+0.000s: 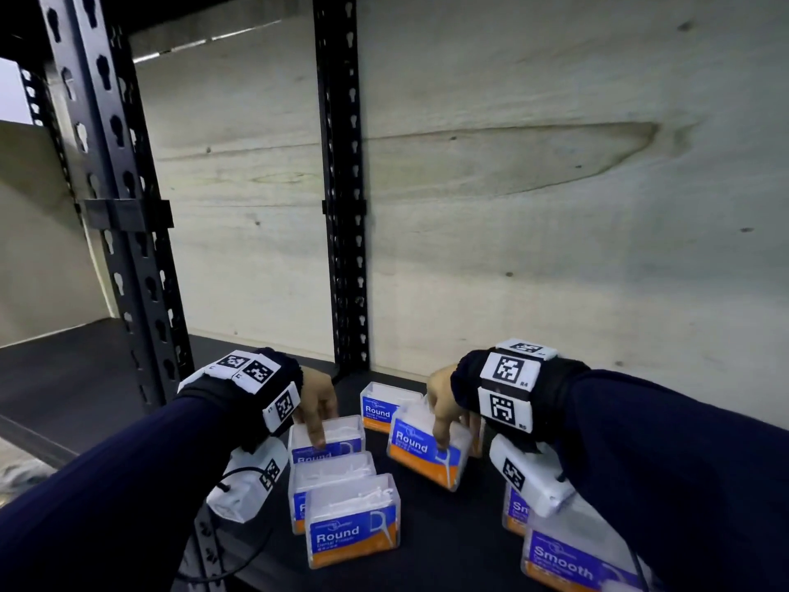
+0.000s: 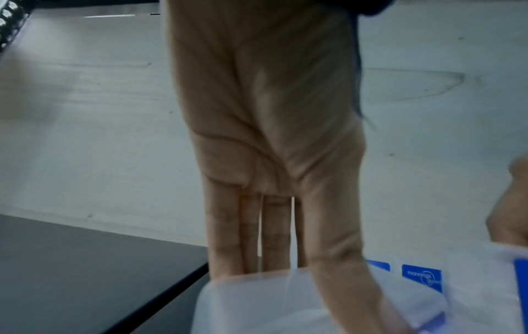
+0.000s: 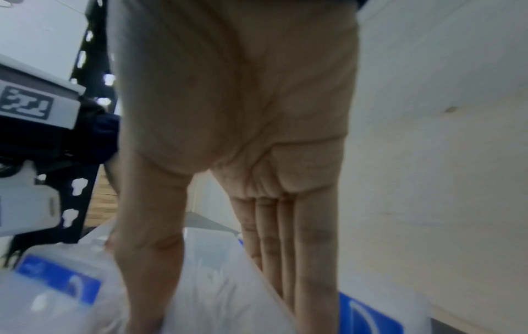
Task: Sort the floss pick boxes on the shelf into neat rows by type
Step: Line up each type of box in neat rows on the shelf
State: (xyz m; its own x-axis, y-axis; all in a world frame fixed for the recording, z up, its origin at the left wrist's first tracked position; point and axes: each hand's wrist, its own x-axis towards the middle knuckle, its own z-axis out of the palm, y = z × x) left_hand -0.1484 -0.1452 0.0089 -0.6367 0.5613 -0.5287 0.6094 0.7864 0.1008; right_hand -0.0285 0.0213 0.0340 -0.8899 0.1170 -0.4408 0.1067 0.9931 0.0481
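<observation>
Both arms stretched forward in dark sleeves, wrists wrapped in black bands bearing white marker blocks. Left hand [image 1: 317,405] angled down, fingers [image 2: 228,237] straight and close together, thumb reaching lower. Right hand [image 1: 444,410] likewise pointed down, thumb spread apart from four pressed-together fingers [image 3: 311,248], apparently pinching something between them, though blur hides the tips.

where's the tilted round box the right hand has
Head view, centre right: the tilted Round box is in the right hand, just in front of the rear Round box by the back wall.
</observation>
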